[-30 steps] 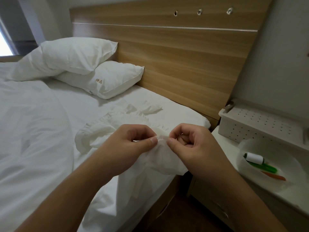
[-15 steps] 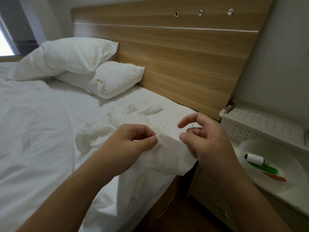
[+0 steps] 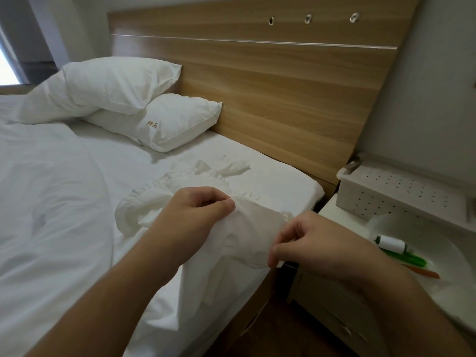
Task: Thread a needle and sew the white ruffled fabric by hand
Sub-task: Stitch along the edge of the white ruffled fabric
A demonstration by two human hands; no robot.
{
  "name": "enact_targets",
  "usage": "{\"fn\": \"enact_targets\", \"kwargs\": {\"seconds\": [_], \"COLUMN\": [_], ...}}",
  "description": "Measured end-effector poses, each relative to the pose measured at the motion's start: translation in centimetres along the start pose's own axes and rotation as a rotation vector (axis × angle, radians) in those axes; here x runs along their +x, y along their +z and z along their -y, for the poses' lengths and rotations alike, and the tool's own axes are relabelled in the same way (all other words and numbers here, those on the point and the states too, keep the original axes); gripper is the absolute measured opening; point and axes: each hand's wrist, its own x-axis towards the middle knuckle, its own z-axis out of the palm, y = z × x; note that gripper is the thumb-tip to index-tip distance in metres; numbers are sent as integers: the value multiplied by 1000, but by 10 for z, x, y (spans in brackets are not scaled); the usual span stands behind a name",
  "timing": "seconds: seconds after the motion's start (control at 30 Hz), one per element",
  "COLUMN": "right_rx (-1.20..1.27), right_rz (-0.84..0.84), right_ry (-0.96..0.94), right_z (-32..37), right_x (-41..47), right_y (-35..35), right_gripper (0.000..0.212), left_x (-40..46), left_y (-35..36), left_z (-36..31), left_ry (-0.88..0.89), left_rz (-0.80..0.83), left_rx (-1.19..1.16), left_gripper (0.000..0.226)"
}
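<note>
Pinching white ruffled fabric [image 3: 253,228] at bed edge [image 3: 291,191], left hand [image 3: 192,215] and right hand [image 3: 313,244] grips holding it

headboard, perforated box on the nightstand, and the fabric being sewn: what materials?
Headboard: wood-grain panel, likely laminate or veneer, matte, with an even straight grain. Perforated box: looks like moulded plastic, off-white, with regular dotted holes. White ruffled fabric: thin woven cloth, probably cotton or a blend, with soft creases and a gathered edge.
</note>
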Motion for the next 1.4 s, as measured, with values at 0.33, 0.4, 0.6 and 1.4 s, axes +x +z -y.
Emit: {"fn": "enact_targets", "kwargs": {"seconds": [0.33,0.4,0.6,1.4], "right_rx": [-89,-38,699,636], "right_rz": [80,162,-30,314], "right_ry": [-12,-83,-477,-435], "right_z": [-4,-6,-20,-23], "right_x": [-1,-7,-6,0], "right_y": [-1,-8,-21,-19], "right_gripper": [14,14,21,35], "left_x": [1,1,3,4], "left_y": [0,0,1,-1], "left_z": [1,1,3,8], "left_ry": [-16,-22,-19,80], "left_rz": [-40,-50,-65,11], "left_rx": [10,5,37,49], "left_gripper": [23,23,20,19]}}
